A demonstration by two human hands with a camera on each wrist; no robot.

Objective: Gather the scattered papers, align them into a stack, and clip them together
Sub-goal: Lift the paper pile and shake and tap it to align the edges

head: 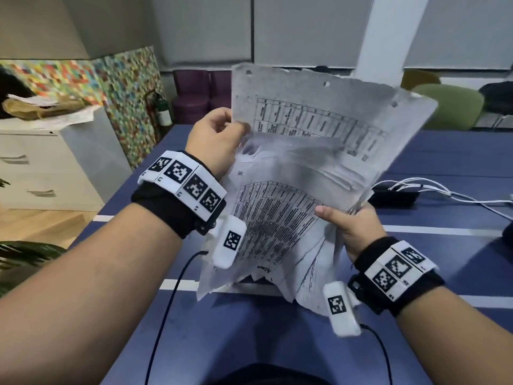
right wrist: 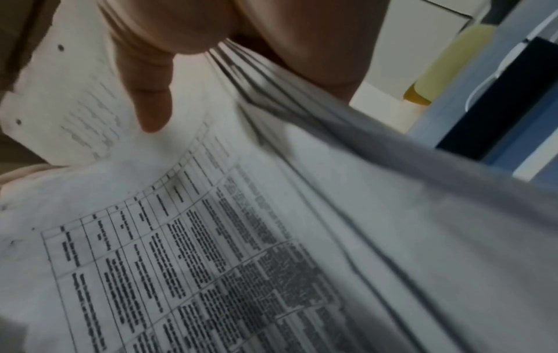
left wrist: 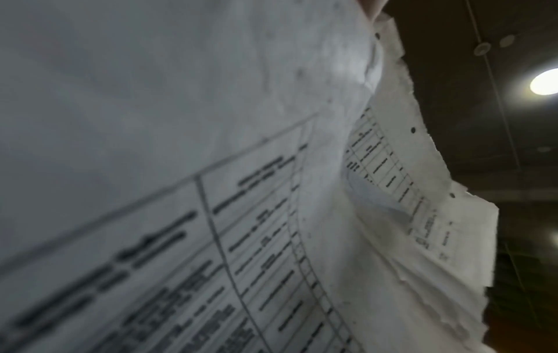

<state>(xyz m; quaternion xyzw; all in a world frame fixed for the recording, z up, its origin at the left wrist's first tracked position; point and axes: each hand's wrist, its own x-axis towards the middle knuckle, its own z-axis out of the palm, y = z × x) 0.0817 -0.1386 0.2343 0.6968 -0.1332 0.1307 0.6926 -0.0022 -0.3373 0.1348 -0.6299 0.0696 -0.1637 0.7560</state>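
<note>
Both hands hold a curling sheaf of rough, ragged-edged, hole-punched printed white papers above the blue worktop; left grip clamped on its far-left edge, right grip on its near-right edge.

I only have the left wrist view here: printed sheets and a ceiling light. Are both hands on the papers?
Observer: Yes. In the head view the left hand grips the papers at their left edge and the right hand grips them lower on the right.
Operator: Are they lying on the table?
Observer: No, they are held up above the blue table, bent and fanned, not squared.
Operator: Any clip on them?
Observer: None shows in any view. The right wrist view shows the thumb on the top sheet and many loose edges beside it.
</note>
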